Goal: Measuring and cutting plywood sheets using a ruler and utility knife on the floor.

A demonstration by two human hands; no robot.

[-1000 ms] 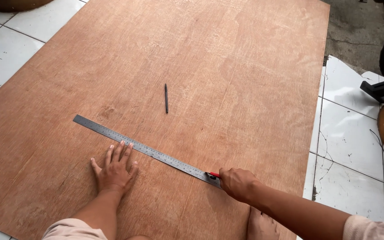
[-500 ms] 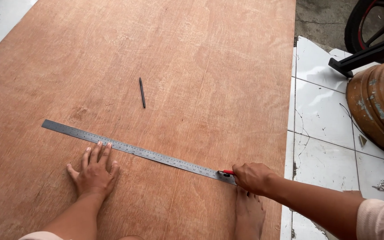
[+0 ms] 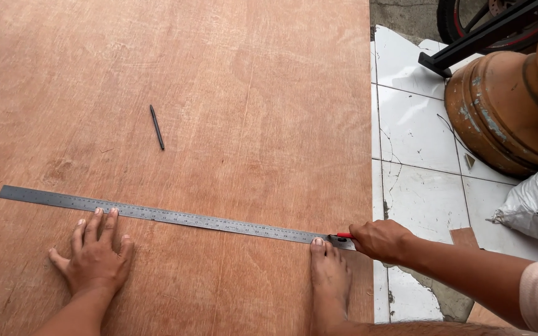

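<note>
A large plywood sheet (image 3: 231, 93) was found laid flat on a white tiled floor (image 3: 418, 143), filling most of the view. A long steel ruler (image 3: 175, 218) was seen lying across the sheet, running from the left side down to the sheet's right edge at a slight slant.

The left hand (image 3: 94, 255) was observed open and pressed flat on the wood, fingers spread, with the fingertips (image 3: 104, 214) touching the lower edge of the ruler near its left part. The right hand (image 3: 381, 239) was noted closed around a small red-handled tool (image 3: 342, 236), most likely a cutter, though the blade could not be made out. The tool's tip was placed against the right end of the ruler, just at the edge of the sheet. A bare foot (image 3: 330, 267) was recorded resting on the plywood, its toes touching the ruler near the same end.

A dark pencil (image 3: 157, 127) was found lying loose on the sheet, well apart from the ruler and both hands. To the right, off the sheet, brown clay pots (image 3: 505, 106), a white sack (image 3: 537, 202) and a black metal stand (image 3: 487, 31) were noted.
</note>
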